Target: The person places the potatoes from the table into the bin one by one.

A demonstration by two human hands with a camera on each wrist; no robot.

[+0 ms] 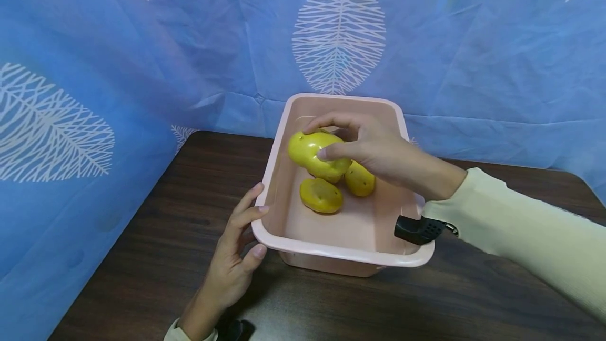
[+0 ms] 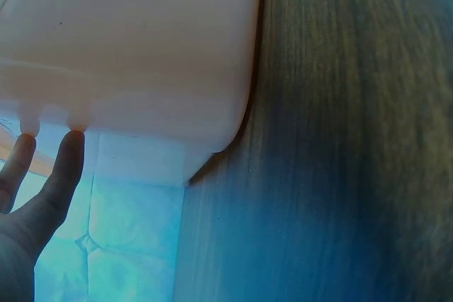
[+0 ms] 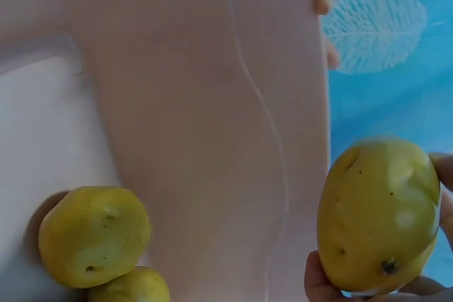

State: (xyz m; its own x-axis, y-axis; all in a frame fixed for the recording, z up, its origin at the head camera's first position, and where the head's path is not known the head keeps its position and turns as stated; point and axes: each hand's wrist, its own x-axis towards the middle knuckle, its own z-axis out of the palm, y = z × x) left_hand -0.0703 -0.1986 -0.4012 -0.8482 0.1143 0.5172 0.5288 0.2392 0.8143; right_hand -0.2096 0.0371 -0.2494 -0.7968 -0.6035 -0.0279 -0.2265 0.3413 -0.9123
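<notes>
My right hand [image 1: 366, 146] grips a yellow potato [image 1: 305, 154] above a pale pink plastic basin [image 1: 331, 248]. In the right wrist view that held potato [image 3: 379, 217] shows dark eyes, with fingertips curled round its edges. Two more potatoes, one nearer the front [image 1: 321, 196] and one partly covered [image 1: 361, 179], lie on the basin floor beneath. Beside the basin's front left corner is my left hand [image 1: 232, 257], its fingers extended and touching the outside of the rim. The left wrist view shows two fingertips against the basin's outer wall [image 2: 134, 47].
The basin stands on a dark wood-grain table [image 1: 161, 257]. Behind and to the left hangs a blue cloth [image 1: 213, 41] with white leaf prints. A black strap device [image 1: 418, 229] on the right wrist overhangs the basin's right rim.
</notes>
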